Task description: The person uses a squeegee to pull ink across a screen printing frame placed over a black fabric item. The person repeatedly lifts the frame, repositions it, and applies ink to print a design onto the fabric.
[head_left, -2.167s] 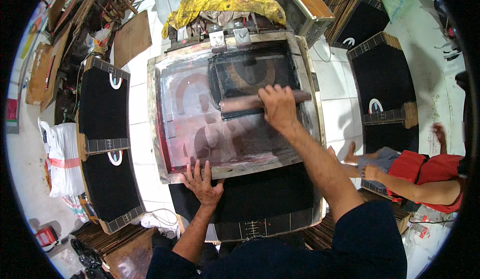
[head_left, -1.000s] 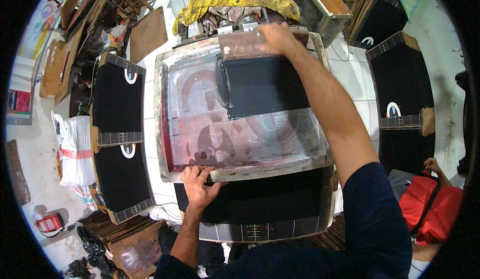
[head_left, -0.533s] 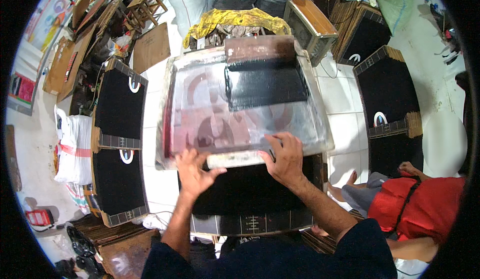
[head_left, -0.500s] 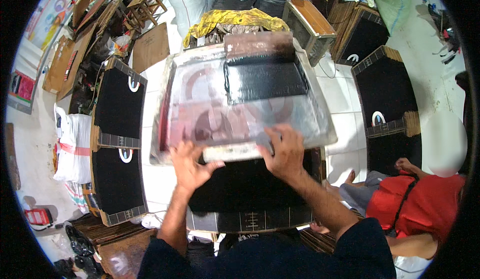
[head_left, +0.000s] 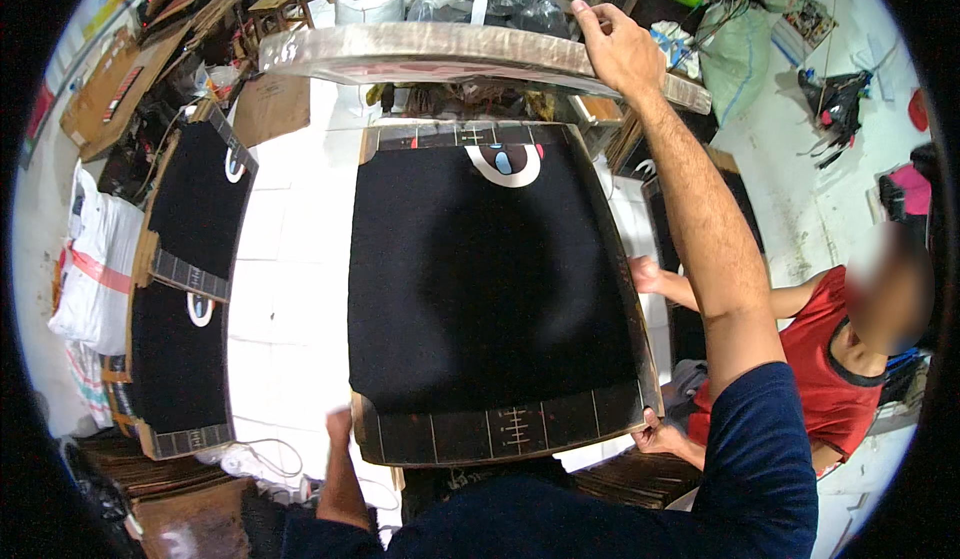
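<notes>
A black cloth (head_left: 480,299) lies stretched over a board (head_left: 515,434) with ruled end strips. At its far end shows a white curved print (head_left: 505,167) with blue and red bits. Beyond the board, a printing screen (head_left: 430,49) is tilted up, its pale frame edge toward me. My right hand (head_left: 625,54) reaches far forward, fingers closed over the right part of that frame edge. My left hand (head_left: 340,427) is low beside the board's near left corner; its fingers are blurred and mostly hidden.
A co-worker in red (head_left: 840,359) sits on the right, one hand (head_left: 655,434) at the board's near right corner, the other at its right edge. More cloth-covered boards (head_left: 195,259) stand left and right. Sacks (head_left: 100,259) and wooden panels (head_left: 120,109) crowd the sides.
The screen has swung up and away from lying over the board, uncovering the black cloth. My right hand went far forward with it; my left hand let go and dropped to the board's side. The co-worker's hands reached the board.
</notes>
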Tool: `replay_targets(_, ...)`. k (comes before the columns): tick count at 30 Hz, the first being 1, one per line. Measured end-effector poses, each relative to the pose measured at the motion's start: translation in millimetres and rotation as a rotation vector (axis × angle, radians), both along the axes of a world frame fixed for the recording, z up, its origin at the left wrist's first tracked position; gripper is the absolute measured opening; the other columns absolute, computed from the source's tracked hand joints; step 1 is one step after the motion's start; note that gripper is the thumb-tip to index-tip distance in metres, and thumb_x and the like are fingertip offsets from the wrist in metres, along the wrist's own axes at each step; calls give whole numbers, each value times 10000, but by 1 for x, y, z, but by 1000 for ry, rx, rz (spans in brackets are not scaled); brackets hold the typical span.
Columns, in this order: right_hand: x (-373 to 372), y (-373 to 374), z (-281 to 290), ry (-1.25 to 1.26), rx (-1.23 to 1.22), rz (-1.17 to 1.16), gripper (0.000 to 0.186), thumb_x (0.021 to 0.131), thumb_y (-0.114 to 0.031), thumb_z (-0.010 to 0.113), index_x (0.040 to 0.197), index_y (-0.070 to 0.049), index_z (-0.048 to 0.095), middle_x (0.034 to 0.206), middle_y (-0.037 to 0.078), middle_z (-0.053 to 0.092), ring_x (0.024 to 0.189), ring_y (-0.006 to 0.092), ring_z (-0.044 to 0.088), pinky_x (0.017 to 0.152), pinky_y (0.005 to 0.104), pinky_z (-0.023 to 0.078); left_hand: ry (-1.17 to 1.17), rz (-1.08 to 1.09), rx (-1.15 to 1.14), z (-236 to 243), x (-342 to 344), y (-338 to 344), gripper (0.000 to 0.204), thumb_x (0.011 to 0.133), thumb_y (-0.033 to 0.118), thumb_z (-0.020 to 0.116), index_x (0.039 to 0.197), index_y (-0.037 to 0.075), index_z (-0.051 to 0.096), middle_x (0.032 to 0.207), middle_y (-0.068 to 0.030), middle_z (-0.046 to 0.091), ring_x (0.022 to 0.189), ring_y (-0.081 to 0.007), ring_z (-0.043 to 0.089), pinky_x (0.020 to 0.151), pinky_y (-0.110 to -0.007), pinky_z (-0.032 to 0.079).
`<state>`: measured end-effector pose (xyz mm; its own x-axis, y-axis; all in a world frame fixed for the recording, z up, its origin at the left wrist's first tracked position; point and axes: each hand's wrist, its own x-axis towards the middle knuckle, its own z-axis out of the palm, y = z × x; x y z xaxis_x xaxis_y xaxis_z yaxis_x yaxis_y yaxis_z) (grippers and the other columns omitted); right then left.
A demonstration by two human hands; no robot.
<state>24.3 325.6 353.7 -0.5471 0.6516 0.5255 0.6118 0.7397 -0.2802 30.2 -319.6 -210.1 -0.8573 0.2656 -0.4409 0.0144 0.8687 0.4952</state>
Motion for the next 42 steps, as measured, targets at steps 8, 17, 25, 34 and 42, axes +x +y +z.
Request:
replay_targets(8,-29,35,35,-88,7,-21,750,940,-794,419,1327,-225,720,1311,180,716,1272,382,643,1067,489,472,34,341,336,-95,168,-22,304,862,333,791,951,50,728,939,-200,731,889,-431,680,775,-508,548)
replay_targets(17,-30,53,34,-100,17,-11,801,925,-812,417,1384,-217,695,1354,206,690,1307,412,615,1114,502,444,275,451,431,-61,129,-14,170,980,178,617,921,49,709,775,-145,672,765,-413,666,699,-498,528)
replay_targets(25,-38,76,34,-130,59,13,820,909,-838,413,1424,-252,669,1392,173,679,1323,382,617,1118,517,445,711,492,-299,223,-62,-98,315,1025,367,633,1016,89,780,974,-201,760,867,-413,723,753,-519,540)
replay_targets(34,-42,69,37,-166,-12,-16,793,934,-780,410,1428,-213,663,1403,166,672,1317,381,619,1104,522,461,903,519,241,521,-38,-371,370,1108,283,584,870,0,607,786,52,530,752,-59,432,671,-260,381)
replay_targets(42,-30,51,25,-137,-11,-50,661,958,-678,436,1395,-250,685,1348,156,706,1266,380,653,1069,503,494,811,602,446,348,-23,-330,354,1046,286,665,829,7,645,800,25,586,776,-116,476,714,-315,416)
